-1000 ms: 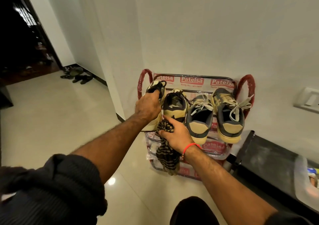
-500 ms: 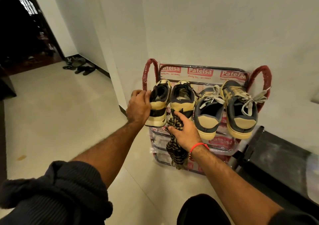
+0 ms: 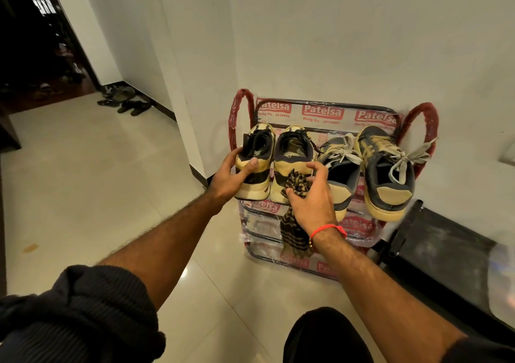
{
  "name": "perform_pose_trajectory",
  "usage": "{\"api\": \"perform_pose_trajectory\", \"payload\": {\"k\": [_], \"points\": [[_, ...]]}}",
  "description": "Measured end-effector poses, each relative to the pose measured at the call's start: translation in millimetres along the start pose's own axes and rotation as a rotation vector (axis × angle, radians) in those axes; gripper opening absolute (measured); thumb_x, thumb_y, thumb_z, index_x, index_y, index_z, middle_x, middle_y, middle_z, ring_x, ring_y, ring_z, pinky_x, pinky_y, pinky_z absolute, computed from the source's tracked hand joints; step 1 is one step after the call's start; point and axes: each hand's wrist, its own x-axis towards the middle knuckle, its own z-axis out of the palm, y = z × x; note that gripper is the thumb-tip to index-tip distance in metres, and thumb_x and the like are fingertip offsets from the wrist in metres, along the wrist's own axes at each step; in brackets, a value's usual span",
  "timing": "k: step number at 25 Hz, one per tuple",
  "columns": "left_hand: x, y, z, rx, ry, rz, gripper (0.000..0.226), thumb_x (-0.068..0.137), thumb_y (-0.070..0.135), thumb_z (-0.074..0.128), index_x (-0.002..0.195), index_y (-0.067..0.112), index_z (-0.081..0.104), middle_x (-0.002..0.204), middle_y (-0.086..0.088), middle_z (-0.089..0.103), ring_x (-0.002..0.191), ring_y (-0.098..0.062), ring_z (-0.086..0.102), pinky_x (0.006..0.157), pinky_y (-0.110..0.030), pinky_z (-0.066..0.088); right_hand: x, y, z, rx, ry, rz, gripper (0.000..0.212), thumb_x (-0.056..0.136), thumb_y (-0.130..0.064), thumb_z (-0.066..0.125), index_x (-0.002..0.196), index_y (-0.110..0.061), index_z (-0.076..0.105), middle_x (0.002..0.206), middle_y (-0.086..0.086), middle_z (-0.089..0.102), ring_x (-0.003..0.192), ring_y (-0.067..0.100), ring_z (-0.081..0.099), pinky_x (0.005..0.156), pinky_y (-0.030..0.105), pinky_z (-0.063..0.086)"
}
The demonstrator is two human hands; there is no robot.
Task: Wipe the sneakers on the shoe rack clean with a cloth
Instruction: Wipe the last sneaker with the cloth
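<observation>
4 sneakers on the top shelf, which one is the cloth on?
The second sneaker from the left. The right hand presses the striped cloth on its heel; the left hand grips the leftmost sneaker, and the two grey ones to the right are untouched.

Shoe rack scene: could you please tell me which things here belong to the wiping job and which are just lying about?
Part of the job:
- sneakers on the shoe rack: leftmost sneaker, second sneaker, third sneaker, fourth sneaker
- striped cloth
- left hand, right hand

Just lying about:
- sandals by the doorway
- black stand beside the rack
</observation>
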Motion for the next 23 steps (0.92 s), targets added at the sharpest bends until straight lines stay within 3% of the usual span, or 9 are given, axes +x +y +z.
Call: {"api": "perform_pose_trajectory", "payload": {"k": [2, 3, 5, 7, 15, 20, 23], "points": [[3, -4, 6, -0.002, -0.014, 0.016, 0.099, 0.076, 0.066, 0.077, 0.156, 0.037, 0.028, 0.153, -0.001, 0.048, 0.139, -0.022, 0.047, 0.111, -0.046, 0.047, 5, 1, 0, -0.073, -0.018, 0.016, 0.088, 0.083, -0.012, 0.076, 0.150, -0.031, 0.022, 0.139, 0.006, 0.048, 0.130, 0.021, 0.046, 0.107, 0.032, 0.039], [5, -3, 10, 0.024, 0.012, 0.049, 0.096, 0.076, 0.059, 0.081, 0.154, 0.034, 0.031, 0.146, -0.001, 0.054, 0.133, -0.022, 0.052, 0.107, -0.045, 0.051, 7, 2, 1, -0.110, -0.040, 0.007, 0.092, 0.084, -0.013, 0.076, 0.154, -0.030, 0.018, 0.143, 0.007, 0.045, 0.134, 0.022, 0.043, 0.110, 0.032, 0.036], [10, 2, 16, 0.063, 0.113, 0.112, 0.070, 0.085, 0.037, 0.081, 0.143, 0.025, 0.043, 0.131, -0.002, 0.062, 0.121, -0.022, 0.060, 0.097, -0.043, 0.057, 11, 1, 3, -0.160, -0.073, -0.025, 0.089, 0.088, -0.016, 0.073, 0.157, -0.026, 0.018, 0.149, 0.006, 0.040, 0.138, 0.022, 0.038, 0.114, 0.031, 0.031], [14, 6, 18, 0.068, 0.163, 0.155, 0.053, 0.089, 0.028, 0.078, 0.133, 0.024, 0.049, 0.120, 0.000, 0.064, 0.114, -0.021, 0.064, 0.090, -0.041, 0.060, 17, -1, 7, -0.198, -0.099, -0.063, 0.083, 0.091, -0.019, 0.070, 0.157, -0.024, 0.019, 0.154, 0.004, 0.034, 0.141, 0.022, 0.035, 0.115, 0.030, 0.028], [35, 18, 26, 0.130, 0.158, 0.084, 0.077, 0.092, 0.040, 0.073, 0.154, 0.024, 0.030, 0.141, -0.007, 0.057, 0.128, -0.029, 0.054, 0.105, -0.048, 0.050, 32, 4, 8, -0.276, -0.204, -0.083, 0.094, 0.092, -0.013, 0.068, 0.159, -0.023, 0.003, 0.165, -0.005, 0.015, 0.148, 0.019, 0.026, 0.117, 0.028, 0.022], [26, 5, 25, 0.136, 0.162, 0.014, 0.071, 0.090, 0.045, 0.074, 0.146, 0.019, 0.039, 0.135, -0.007, 0.060, 0.125, -0.028, 0.057, 0.100, -0.045, 0.053, 21, 10, 2, -0.199, -0.206, -0.091, 0.086, 0.093, -0.012, 0.066, 0.159, -0.026, 0.012, 0.161, -0.004, 0.028, 0.145, 0.017, 0.031, 0.116, 0.026, 0.024], [14, 5, 35, 0.151, 0.296, 0.014, 0.078, 0.087, 0.040, 0.078, 0.147, 0.017, 0.035, 0.145, -0.012, 0.049, 0.134, -0.033, 0.048, 0.110, -0.053, 0.046, 14, 11, -11, -0.065, -0.188, -0.034, 0.077, 0.093, -0.015, 0.067, 0.156, -0.028, 0.024, 0.151, 0.000, 0.044, 0.140, 0.018, 0.040, 0.115, 0.029, 0.032]]}}
